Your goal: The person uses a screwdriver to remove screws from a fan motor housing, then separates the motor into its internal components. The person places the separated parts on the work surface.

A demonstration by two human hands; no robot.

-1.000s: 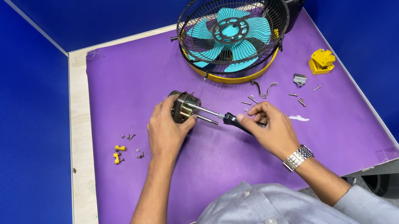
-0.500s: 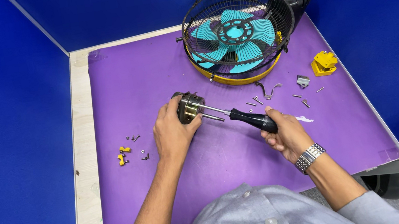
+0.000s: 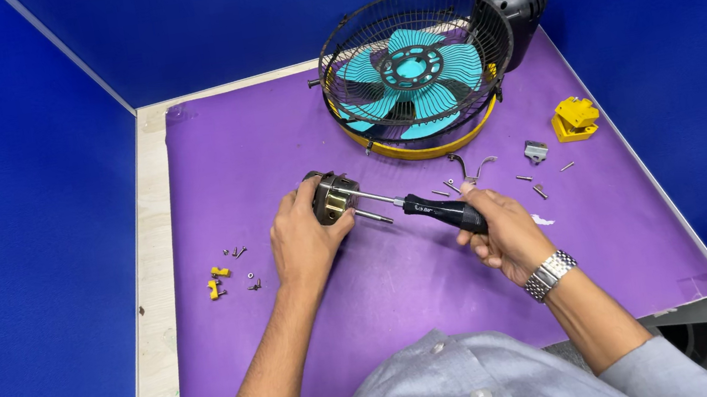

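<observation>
— What have the hands got?

— The left hand (image 3: 304, 242) is wrapped around a small round motor (image 3: 333, 198), metal with brass-coloured parts, holding it just off the purple mat (image 3: 270, 127). The right hand (image 3: 501, 233) is closed on the black handle of a screwdriver (image 3: 428, 206), whose shaft runs left to the face of the motor. A thin shaft sticks out of the motor just below the tool.

— Room to move?

— Bare mat lies in front of both hands, down to the near edge of the desk (image 3: 160, 253). On the left, the mat is open up to the pale desk strip. Blue partition walls close the left, back and right sides.

— What's around?

— Behind the hands, the fan (image 3: 414, 75), a black wire cage with teal blades on a yellow ring, stands tilted, with a black housing (image 3: 517, 0) at its back right. Loose screws and bent clips (image 3: 484, 173) lie between the fan and the right hand. A yellow block (image 3: 575, 117) sits near the right edge. Small yellow pieces and screws (image 3: 231, 276) lie left of the left hand.

— Any change?

— Against a second ago, the right hand has slid back from the motor to the handle's end.
</observation>
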